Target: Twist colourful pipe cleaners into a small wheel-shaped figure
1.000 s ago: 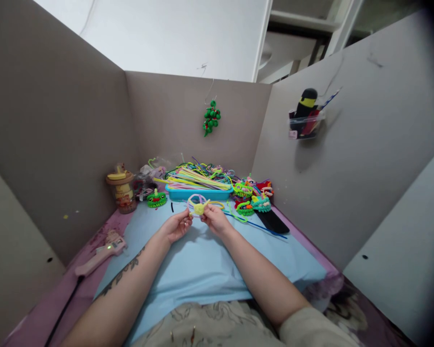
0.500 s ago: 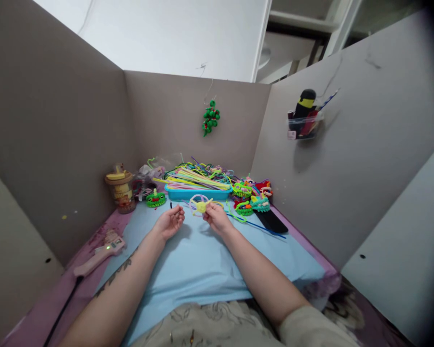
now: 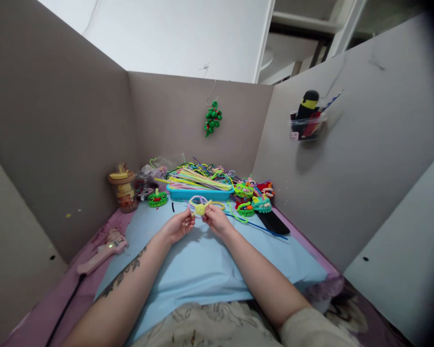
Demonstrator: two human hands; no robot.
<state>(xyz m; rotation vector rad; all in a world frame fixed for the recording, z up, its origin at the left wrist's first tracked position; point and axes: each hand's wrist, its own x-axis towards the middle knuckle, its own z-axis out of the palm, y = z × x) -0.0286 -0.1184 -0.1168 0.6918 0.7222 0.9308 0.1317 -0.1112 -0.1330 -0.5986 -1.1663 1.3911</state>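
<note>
A small yellow pipe-cleaner piece [image 3: 200,209] is held up over the blue cloth [image 3: 210,260], between my two hands. My right hand [image 3: 217,220] pinches its right side. On its left side, my left hand [image 3: 181,225] is closed with thumb and fingers together at the piece's edge. A pale purple pipe-cleaner ring [image 3: 198,198] shows just behind the yellow piece; whether the two are joined I cannot tell. Beyond them stands a blue tray [image 3: 198,194] heaped with pipe cleaners [image 3: 202,178] in yellow, pink and green.
At left lie a pink glue gun [image 3: 106,250] with a green light and a lidded cup [image 3: 125,193]. A green fuzzy figure [image 3: 157,198] sits left of the tray. Several colourful fuzzy figures [image 3: 262,204] and a black flat object [image 3: 275,222] are at right. Grey panels [image 3: 198,115] surround the table.
My left hand has moved right and closed at the left edge of the yellow piece. My right hand keeps its hold. The view has shifted slightly.
</note>
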